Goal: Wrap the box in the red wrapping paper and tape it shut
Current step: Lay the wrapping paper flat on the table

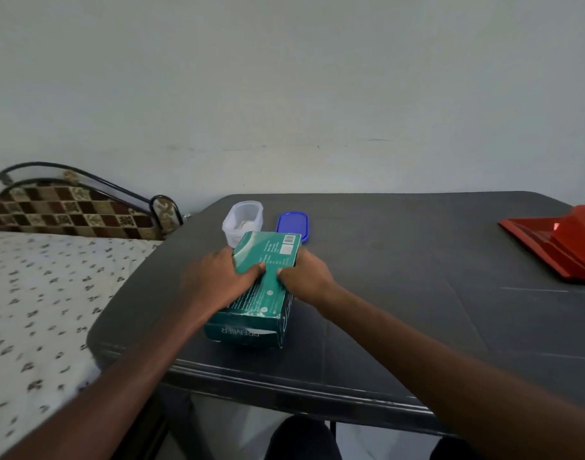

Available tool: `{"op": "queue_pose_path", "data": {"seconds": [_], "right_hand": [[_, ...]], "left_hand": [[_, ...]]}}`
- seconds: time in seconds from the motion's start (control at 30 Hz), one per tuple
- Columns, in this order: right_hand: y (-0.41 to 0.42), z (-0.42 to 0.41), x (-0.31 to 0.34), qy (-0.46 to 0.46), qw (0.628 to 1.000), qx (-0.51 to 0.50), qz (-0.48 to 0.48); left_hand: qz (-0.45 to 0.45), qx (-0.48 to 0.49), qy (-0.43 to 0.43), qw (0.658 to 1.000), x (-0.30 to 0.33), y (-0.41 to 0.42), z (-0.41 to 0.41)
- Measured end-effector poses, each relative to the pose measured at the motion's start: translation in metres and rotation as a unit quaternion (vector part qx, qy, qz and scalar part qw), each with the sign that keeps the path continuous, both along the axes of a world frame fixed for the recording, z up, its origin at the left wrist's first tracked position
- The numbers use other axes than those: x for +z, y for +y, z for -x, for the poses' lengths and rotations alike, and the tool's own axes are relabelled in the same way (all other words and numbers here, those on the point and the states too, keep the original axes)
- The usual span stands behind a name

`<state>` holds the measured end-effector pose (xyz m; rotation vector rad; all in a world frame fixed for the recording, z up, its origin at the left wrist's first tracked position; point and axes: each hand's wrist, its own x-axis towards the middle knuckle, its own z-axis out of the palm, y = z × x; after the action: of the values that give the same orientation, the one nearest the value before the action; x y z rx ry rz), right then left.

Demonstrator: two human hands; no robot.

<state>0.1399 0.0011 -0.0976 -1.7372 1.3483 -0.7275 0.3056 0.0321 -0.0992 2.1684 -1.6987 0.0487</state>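
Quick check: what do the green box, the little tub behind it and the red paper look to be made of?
Green box: printed cardboard, slightly glossy, with barcode, lettering and creased edges. Tub: translucent plastic, its contents showing through the cloudy wall. Red wrapping paper: thin folded sheet with sharp creases and a shiny spot, likely glossy paper.

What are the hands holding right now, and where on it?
Both hold the green box: left hand on its left side, right hand on its right side, thumbs on top.

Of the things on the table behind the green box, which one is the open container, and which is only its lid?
The clear plastic container stands open on the left, something pale inside. The flat blue lid lies beside it, to its right.
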Motion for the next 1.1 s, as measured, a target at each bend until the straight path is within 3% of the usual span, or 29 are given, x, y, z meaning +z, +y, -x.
{"op": "queue_pose_path", "data": {"seconds": [0.3,0.4,0.53,0.67,0.83,0.97,1.1], "right_hand": [[0.001,-0.020,-0.010,-0.002,1.000,0.000,0.001],[0.000,-0.006,-0.005,-0.003,1.000,-0.011,0.011],[-0.007,0.039,0.005,0.073,0.994,-0.060,0.050],[-0.019,0.102,0.014,0.141,0.978,-0.108,0.111],[-0.031,0.190,0.023,0.202,0.948,-0.191,0.156],[-0.035,0.264,0.033,0.257,0.902,-0.291,0.188],[-0.037,0.336,0.036,0.312,0.842,-0.385,0.212]], "left_hand": [[-0.031,0.019,-0.008,0.999,-0.010,-0.002,-0.025],[-0.004,0.035,-0.011,0.999,-0.006,-0.007,-0.024],[0.045,0.002,-0.064,0.997,0.014,-0.019,0.010],[0.047,-0.057,-0.054,0.996,0.027,-0.044,0.076],[-0.031,-0.172,0.100,0.979,0.031,-0.086,0.181],[-0.112,-0.245,0.270,0.924,0.026,-0.129,0.274],[-0.235,-0.261,0.378,0.857,0.020,-0.150,0.353]]}}
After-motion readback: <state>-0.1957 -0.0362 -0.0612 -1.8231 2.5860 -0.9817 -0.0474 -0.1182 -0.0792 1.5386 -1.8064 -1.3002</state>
